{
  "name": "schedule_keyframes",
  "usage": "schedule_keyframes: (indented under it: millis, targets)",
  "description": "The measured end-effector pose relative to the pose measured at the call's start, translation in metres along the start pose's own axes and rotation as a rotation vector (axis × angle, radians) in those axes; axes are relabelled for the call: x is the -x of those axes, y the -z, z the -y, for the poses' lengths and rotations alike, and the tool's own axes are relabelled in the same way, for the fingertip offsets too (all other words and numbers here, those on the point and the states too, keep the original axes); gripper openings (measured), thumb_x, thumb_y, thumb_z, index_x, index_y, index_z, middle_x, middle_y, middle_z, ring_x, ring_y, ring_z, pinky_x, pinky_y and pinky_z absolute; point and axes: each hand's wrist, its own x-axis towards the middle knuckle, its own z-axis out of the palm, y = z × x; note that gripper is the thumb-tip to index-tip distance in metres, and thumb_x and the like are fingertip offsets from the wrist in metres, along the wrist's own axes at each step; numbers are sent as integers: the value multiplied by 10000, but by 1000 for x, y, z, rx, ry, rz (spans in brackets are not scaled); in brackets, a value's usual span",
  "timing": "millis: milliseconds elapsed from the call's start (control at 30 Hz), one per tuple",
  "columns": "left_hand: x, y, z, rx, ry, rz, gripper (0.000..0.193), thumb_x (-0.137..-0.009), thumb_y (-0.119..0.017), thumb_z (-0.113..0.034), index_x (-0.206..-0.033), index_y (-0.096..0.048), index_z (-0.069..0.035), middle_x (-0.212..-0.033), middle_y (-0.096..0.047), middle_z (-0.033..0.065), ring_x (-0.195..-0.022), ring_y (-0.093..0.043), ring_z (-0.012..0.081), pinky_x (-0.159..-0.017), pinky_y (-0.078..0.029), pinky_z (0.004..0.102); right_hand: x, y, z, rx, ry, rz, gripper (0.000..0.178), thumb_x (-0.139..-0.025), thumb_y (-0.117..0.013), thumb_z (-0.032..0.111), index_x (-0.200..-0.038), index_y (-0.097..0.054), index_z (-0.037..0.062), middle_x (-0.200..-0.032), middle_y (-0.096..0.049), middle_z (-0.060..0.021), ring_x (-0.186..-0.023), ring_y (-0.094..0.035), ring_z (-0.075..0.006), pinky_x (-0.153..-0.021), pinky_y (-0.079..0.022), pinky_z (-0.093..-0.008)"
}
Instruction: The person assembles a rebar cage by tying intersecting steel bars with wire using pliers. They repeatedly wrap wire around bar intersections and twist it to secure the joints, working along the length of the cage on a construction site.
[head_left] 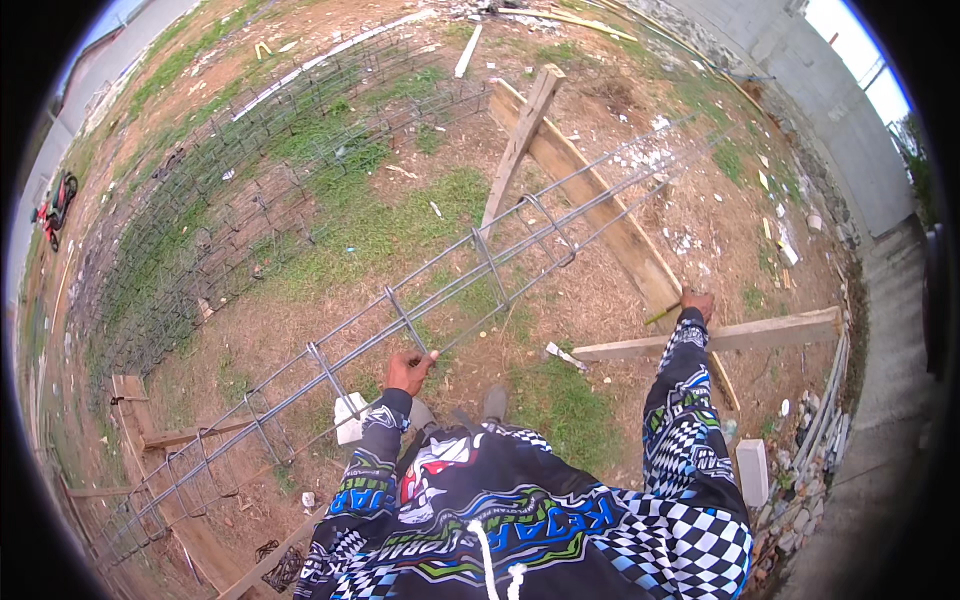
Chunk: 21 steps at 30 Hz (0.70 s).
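A long rebar cage of thin steel bars and square stirrups runs diagonally in front of me, from lower left to upper right. My left hand is closed around its near lower bar, beside a stirrup. To the right, my right hand is curled at the near end of a wide wooden plank. A thin yellow-green piece shows next to that hand; what its fingers hold is hidden. A wooden post crosses the plank's far part, by the cage.
More rebar cages lie on the grass at left. A timber support stands at lower left; another beam lies at right. A white container sits by my left forearm. Rubble and pipes line the concrete wall.
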Motion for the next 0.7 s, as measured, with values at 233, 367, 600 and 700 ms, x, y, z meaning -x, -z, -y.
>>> schedule_keyframes:
  millis: [233, 367, 600, 700]
  targets:
    - [7, 11, -9, 15, 140, 53, 469, -815, -697, -506, -762, -734, -41, -554, -616, 81, -501, -563, 167, -528, -445, 359, -14, -43, -21, -61, 121, 190, 371, -795, -699, 336, -944, -682, -4, -964, -676, -244, -948, -652, -373, -820, -504, -456]
    - [7, 2, 3, 78, 168, 53, 482, -810, -703, -508, -728, -714, -33, -556, -602, 79, -507, -549, 165, -538, -445, 356, -26, -29, -19, -160, 343, 31, 303, -827, -677, 243, -985, -633, -11, -890, -662, -205, -848, -635, -355, -749, -489, -438]
    - [8, 6, -9, -60, 50, 0, 492, -795, -701, -524, -728, -707, -37, -599, -623, 121, -547, -556, 191, -569, -441, 380, -49, 144, -4, -1014, 590, 65, 311, -937, -633, 289, -1084, -604, 16, -987, -617, -84, -881, -592, -210, -774, -484, -333]
    - [4, 7, -20, -28, 83, 36, 487, -800, -697, -519, -749, -713, -36, -595, -619, 115, -548, -544, 190, -570, -435, 376, -49, 214, 20, -1751, 417, 205, 333, -976, -556, 307, -1204, -563, 63, -1081, -629, -98, -970, -607, -220, -913, -472, -395]
